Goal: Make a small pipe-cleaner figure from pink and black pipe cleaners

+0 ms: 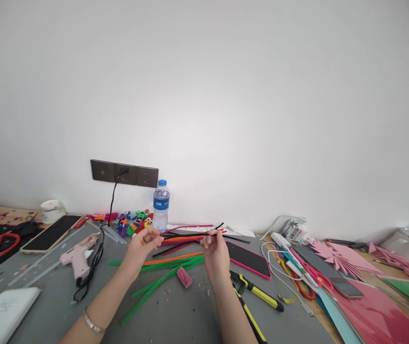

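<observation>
My left hand (145, 244) is raised over the grey mat with thumb and fingers pinched together; what lies between the fingertips is too small to make out. Opposite it, my right hand (215, 247) pinches a thin black pipe cleaner (219, 226), whose tip sticks out above the fingers. Dark stems run between the two hands, and I cannot tell which are held and which lie behind. Under and behind the hands lie orange pipe cleaners (184, 239) and a bundle of green pipe cleaners (168, 272). A small pink bundle (184, 277) rests between my forearms.
Yellow-black pliers (261, 292) and a pink-edged phone (249, 259) lie at right, beside a white cable (283, 276) and pink paper (380, 310). At left are a glue gun (78, 260), a white box (5, 313) and another phone (51, 233). A water bottle (161, 205) stands behind.
</observation>
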Tool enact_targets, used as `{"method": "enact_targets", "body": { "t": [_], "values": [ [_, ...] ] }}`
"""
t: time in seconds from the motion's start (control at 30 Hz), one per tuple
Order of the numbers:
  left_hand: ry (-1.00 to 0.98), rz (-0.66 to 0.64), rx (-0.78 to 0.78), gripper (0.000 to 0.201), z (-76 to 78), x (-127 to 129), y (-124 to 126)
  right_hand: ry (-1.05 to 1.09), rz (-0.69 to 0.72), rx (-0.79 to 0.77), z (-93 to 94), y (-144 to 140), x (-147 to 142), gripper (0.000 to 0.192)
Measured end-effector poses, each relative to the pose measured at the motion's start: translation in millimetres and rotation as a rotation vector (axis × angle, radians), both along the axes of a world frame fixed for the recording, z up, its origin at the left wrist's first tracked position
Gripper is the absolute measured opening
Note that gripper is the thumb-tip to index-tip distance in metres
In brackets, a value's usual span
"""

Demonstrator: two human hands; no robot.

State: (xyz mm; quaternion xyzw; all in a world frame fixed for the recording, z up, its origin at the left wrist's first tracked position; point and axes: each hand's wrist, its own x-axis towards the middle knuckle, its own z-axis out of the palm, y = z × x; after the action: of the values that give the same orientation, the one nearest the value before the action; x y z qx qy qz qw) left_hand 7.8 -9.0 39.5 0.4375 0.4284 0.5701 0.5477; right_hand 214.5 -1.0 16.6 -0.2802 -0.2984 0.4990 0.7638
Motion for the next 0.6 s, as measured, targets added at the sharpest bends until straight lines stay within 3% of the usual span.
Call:
{"method": "enact_targets", "body": {
  "t": [0.1,0.23,0.47,0.6],
  "values": [
    [-0.176,0.053,-0.054,0.03,0.2,-7,5,0.109,-0.061,-0.044,0.4,4,16,0.028],
    [-0.358,0.095,-0.086,0.028,-3.4,-12,11,0.15,-0.013,-0.07,1.7,4,23,0.027],
    [-0.547,0.148,-0.141,0.018,-0.3,-8,14,-0.032,0.155,-0.122,2.5,0,10,0.035],
    [-0.474,0.1,-0.155,0.019,1.8,-6,10,-0.19,0.323,-0.131,5.4,-6,1,0.04]
  ]
}}
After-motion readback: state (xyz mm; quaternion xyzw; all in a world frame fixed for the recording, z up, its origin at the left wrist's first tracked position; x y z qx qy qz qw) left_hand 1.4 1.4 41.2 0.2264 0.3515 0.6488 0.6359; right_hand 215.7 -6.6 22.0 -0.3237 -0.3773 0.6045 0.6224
